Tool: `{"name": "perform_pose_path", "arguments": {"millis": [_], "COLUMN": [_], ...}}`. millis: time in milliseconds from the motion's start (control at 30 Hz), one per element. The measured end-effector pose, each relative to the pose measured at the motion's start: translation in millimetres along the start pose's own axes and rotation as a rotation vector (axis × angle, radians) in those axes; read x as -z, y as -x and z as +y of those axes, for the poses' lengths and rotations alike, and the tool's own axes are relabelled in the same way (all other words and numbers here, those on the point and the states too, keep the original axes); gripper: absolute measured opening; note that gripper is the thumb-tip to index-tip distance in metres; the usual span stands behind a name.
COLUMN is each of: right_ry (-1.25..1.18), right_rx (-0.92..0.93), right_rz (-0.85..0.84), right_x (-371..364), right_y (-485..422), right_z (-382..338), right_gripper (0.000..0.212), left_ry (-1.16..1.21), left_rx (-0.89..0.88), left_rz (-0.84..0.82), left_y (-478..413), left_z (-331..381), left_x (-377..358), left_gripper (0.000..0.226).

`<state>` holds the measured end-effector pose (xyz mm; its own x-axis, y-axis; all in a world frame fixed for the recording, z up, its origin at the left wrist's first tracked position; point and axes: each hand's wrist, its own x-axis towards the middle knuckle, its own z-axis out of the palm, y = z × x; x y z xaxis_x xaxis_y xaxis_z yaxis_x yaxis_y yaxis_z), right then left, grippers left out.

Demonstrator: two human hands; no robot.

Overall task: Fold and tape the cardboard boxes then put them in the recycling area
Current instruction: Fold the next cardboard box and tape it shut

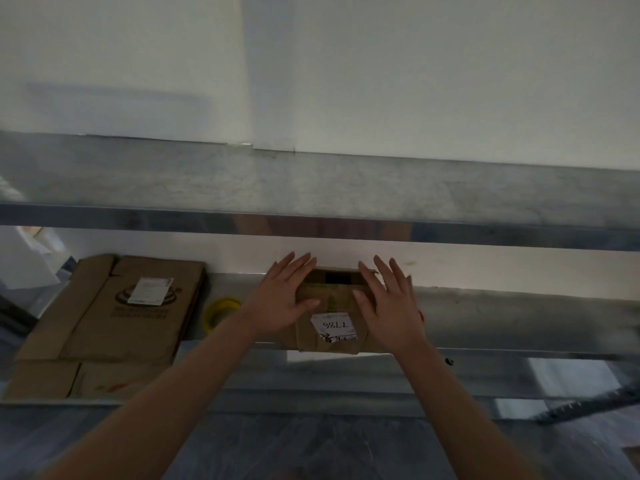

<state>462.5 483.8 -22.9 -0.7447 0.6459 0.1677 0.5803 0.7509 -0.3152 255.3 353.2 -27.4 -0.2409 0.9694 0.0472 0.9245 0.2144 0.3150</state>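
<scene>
Small cardboard box (329,301) sits on the lower metal shelf (485,317), centre of view, its near end at the shelf's near edge. White sticker (333,328) on top w/ handwritten digits, approx. "7726", plus a black scrawl below it that can't be read. Faint print mid-box is too dim to make out. There's a dark gap at the box's far end where the flaps meet.

Both hands are on the box and neither is clenched. Left hand (284,301) lies flat on the left side/top, fingers straight and spread toward the far wall, thumb across the top. Right hand (389,304) mirrors it on the right side, fingers straight, thumb on the top. So the box is between the two palms, pressed rather than grasped.

Left of the box, apart from it: yellow tape roll (221,311) on the shelf. Further left is a stack of flattened cardboard (104,327); the top sheet has a white shipping label (150,290) over a printed oval logo, text too small to read. Small red item (421,315) just right of the right hand, mostly hidden. Upper shelf (311,188) runs across above, w/ a white wall behind.
</scene>
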Motion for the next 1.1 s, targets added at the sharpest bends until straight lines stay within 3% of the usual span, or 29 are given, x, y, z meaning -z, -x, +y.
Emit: {"name": "perform_pose_path", "arguments": {"millis": [267,467,600,767,967,1100], "right_ry": [0.148,0.06,0.068,-0.019,-0.053,-0.074], "right_rx": [0.347,0.481,0.379,-0.002,-0.233,-0.225], "right_rz": [0.138,0.043,-0.049,-0.352,-0.39,-0.371], "right_x": [0,-50,-100,-164,-197,-207], "right_y": [-5,8,9,5,-7,-19], "right_z": [-62,-137,-155,-147,-147,-150], "right_gripper": [0.05,0.054,0.062,0.065,0.07,0.069], "left_ry": [-0.171,-0.311,-0.276,-0.262,-0.257,-0.265], "left_rx": [0.041,0.093,0.13,0.093,-0.021,-0.041], "left_rz": [0.057,-0.023,-0.112,-0.225,-0.305,-0.362], "left_y": [46,100,112,111,99,93], "left_z": [-28,-92,-130,-170,-195,-202], "left_x": [33,28,12,-23,-52,-65], "left_gripper": [0.079,0.081,0.088,0.07,0.07,0.065]}}
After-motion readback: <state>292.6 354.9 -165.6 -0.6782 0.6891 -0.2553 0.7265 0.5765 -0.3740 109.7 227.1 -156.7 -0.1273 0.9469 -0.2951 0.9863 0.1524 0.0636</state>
